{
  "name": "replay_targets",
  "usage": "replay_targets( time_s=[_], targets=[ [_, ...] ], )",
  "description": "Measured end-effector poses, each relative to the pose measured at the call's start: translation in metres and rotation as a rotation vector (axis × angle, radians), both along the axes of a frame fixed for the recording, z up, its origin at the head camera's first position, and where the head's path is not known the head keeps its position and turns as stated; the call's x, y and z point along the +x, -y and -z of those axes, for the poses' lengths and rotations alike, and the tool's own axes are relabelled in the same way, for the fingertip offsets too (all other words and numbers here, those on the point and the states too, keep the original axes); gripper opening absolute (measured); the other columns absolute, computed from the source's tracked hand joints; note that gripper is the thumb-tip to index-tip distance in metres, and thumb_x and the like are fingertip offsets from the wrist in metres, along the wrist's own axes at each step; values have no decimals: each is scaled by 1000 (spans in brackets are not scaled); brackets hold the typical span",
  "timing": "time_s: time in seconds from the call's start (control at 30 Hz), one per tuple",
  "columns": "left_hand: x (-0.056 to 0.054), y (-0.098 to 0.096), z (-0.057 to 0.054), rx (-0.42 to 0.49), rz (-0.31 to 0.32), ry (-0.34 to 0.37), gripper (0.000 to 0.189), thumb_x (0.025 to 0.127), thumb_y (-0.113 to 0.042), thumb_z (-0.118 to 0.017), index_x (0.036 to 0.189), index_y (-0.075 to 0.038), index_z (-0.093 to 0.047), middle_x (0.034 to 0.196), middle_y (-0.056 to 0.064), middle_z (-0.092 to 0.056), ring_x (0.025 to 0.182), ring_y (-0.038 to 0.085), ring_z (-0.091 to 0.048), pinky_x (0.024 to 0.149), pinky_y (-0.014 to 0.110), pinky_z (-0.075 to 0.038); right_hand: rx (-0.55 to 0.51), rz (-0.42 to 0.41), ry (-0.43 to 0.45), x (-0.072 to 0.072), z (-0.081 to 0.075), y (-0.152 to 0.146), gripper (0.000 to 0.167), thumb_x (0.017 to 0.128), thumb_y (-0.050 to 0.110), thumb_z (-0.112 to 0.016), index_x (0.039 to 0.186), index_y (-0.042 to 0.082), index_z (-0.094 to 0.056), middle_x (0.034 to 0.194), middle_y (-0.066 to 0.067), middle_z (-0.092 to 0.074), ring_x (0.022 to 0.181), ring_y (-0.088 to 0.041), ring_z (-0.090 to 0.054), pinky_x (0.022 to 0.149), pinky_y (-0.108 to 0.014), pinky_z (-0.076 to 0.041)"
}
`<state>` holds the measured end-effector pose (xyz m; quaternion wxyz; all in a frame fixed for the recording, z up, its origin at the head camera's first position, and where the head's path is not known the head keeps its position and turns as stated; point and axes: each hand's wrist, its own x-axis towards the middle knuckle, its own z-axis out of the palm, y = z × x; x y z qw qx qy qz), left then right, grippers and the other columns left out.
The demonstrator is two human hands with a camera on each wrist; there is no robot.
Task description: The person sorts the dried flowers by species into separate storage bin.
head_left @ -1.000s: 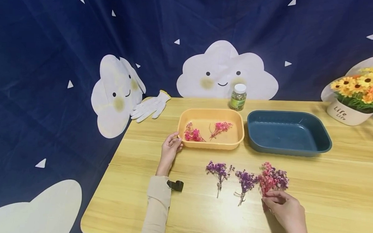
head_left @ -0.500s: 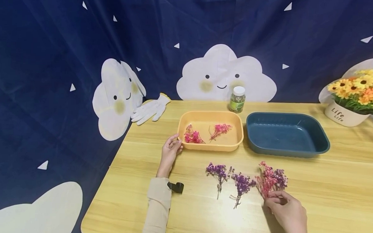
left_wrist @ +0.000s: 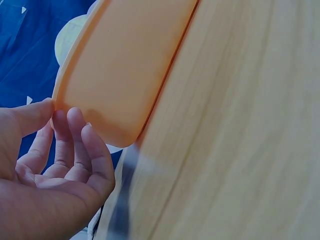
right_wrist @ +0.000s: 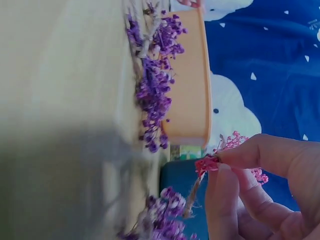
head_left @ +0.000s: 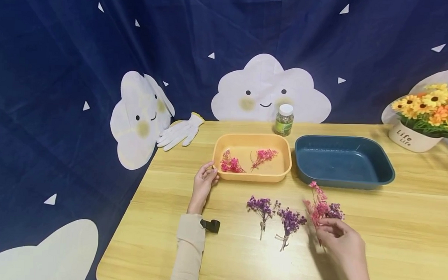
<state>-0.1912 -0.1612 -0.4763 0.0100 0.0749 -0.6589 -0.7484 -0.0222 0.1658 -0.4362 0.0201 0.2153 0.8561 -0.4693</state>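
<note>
- Right hand (head_left: pixel 342 239): thumb and fingertips clamped on a pink sprig (head_left: pixel 319 208), apparently off the table (head_left: pixel 242 266); lifting step, I judged.
- Purple sprigs (head_left: pixel 291 221) lay near; next move called for clearing them gently.
- Left hand (head_left: pixel 204 182): fingers pinched the orange tub (head_left: pixel 252 177); two sprigs (head_left: pixel 265 155) lay inside.

A decorated tabletop corner, set up like a small craft nook; whether it belongs to a home or a studio cannot be told. A wood-grain table (head_left: pixel 149 252) meets a navy fabric backdrop (head_left: pixel 56 51), its folds visible, printed with smiling white clouds (head_left: pixel 270 86) and white triangles in a nursery style. A cream planter (head_left: pixel 413 139) lettered "Life", full of yellow and orange daisy-like flowers (head_left: pixel 429 106), feels domestic, while bundled purple flower sprigs (head_left: pixel 291 220) suggest handicraft.
</note>
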Motion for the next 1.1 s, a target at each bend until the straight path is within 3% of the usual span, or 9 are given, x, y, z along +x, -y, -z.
replay_targets(
  time_s=[0.3, 0.53, 0.63, 0.87, 1.1],
  targets=[
    [2, 0, 3, 2, 6, -12, 41, 96, -6, -58, 135, 3, -48, 83, -10, -61, 71, 1, -60, 68, 13, -54, -40, -89, -122, -40, -12, 16, 30, 83, 8, -73, 111, -1, -68, 96, -15, -74, 67, 3, -61, 64, -15, -51],
    [1, 1, 2, 4, 5, 3, 41, 96, -4, -58, 135, 1, -50, 83, -10, -60, 72, 2, -60, 69, 13, -54, -162, -142, -158, -78, -21, 30, 31, 85, 8, -70, 115, 0, -66, 101, -16, -72, 66, -9, -66, 59, -27, -58],
    [1, 1, 2, 2, 6, -4, 41, 96, -5, -58, 135, 2, -49, 84, -10, -60, 72, 2, -60, 69, 13, -54, -198, -164, -206, -99, -21, 38, 30, 86, 8, -69, 114, -1, -66, 102, -19, -72, 65, -7, -66, 62, -28, -60],
    [1, 1, 2, 3, -4, -3, 41, 96, -3, -58, 135, 3, -49, 83, -10, -61, 71, 2, -61, 68, 13, -54, -209, -194, -304, -141, -16, 56, 26, 87, 10, -69, 111, -1, -68, 103, -22, -72, 68, 5, -62, 63, -18, -56],
    [0, 1, 2, -6, -7, 7, 41, 95, -3, -59, 135, 0, -50, 84, -9, -60, 72, 2, -61, 68, 12, -54, -266, -226, -324, -168, -10, 66, 25, 90, 6, -64, 113, -3, -68, 107, -26, -70, 68, 4, -63, 64, -18, -58]
  ],
)
